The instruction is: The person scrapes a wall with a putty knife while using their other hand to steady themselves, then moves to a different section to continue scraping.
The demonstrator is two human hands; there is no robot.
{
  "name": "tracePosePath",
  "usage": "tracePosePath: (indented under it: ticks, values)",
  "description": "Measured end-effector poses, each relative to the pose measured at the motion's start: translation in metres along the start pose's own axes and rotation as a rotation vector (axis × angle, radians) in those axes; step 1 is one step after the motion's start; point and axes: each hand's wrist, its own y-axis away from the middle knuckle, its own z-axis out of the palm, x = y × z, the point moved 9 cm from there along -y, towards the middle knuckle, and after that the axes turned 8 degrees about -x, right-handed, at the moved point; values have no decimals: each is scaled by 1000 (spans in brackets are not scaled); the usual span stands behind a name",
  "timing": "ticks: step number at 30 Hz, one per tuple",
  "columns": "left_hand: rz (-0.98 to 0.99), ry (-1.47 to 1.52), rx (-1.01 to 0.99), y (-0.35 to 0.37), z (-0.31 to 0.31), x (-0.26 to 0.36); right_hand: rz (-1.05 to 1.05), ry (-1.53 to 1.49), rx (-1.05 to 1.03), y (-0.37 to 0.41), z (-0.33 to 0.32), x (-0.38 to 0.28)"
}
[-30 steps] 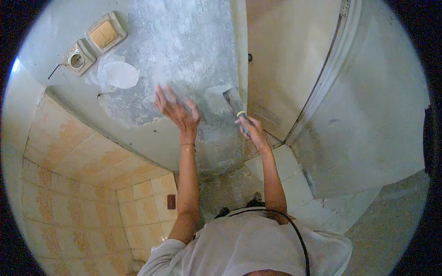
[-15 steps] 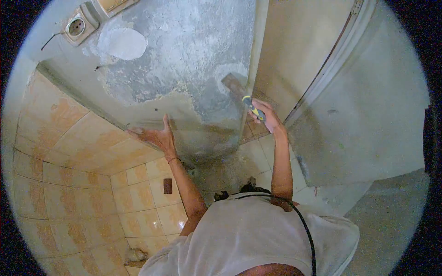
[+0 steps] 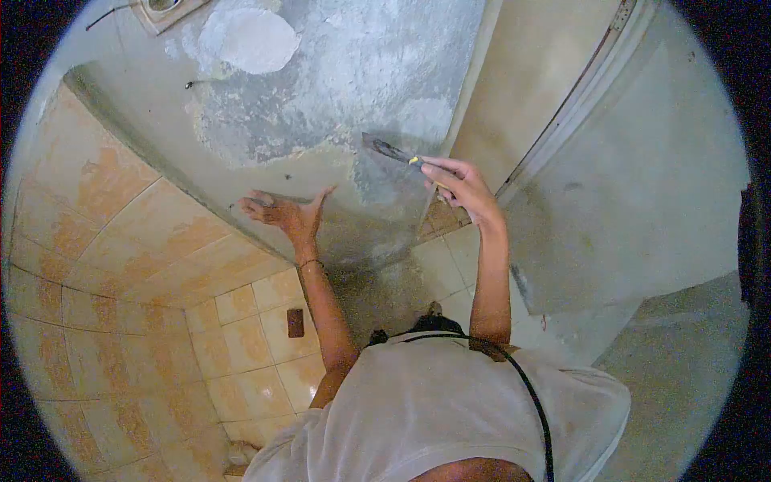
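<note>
My right hand [image 3: 466,189] is closed round the yellow-and-grey handle of a putty knife [image 3: 385,147]. Its smeared blade points left across the grey patch of the wall [image 3: 385,72], over the rough edge where the coating ends. My left hand [image 3: 285,215] is raised at the lower part of the wall, thumb apart and fingers stretched to the left. A thin dark band runs along the top of that palm. Higher up, a round white patch of filler [image 3: 250,40] stands out on the grey surface.
A socket [image 3: 165,8] is partly cut off at the top left, with a wire beside it. Orange-and-cream tiles [image 3: 120,217] cover the left wall. To the right are a door frame [image 3: 562,104] and a pale panel [image 3: 618,201]. A brown block [image 3: 295,323] lies on tiles.
The putty knife has shifted left and its blade has turned flatter. My left hand has moved slightly right and up. The view has tilted, so the socket now sits at the top edge.
</note>
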Motion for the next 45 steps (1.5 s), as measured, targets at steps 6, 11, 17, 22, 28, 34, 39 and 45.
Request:
tracePosePath:
  ticks: [6, 11, 17, 22, 28, 34, 39, 45]
  values:
    - [-72, -51, -45, 3, 27, -23, -47, -70, 47, 11, 39, -3]
    - [-6, -21, -1, 5, 24, -21, -173, -27, 304, 26, 46, -12]
    - [-28, -28, -49, 3, 17, -19, -217, -88, 606, 44, 27, -9]
    - [14, 23, -58, 8, 12, -26, -476, -114, 648, 36, 51, -17]
    - [160, 102, 30, 16, -14, -23, -488, -122, 659, 37, 83, 2]
    - [36, 163, 52, 1, -26, -21, -468, -24, 594, 30, 96, -5]
    - [-91, 200, -109, -7, -18, -27, -557, 547, 570, 38, 107, -50]
    - [-266, 323, -362, -18, -14, -35, -450, 127, 361, 9, 108, -24]
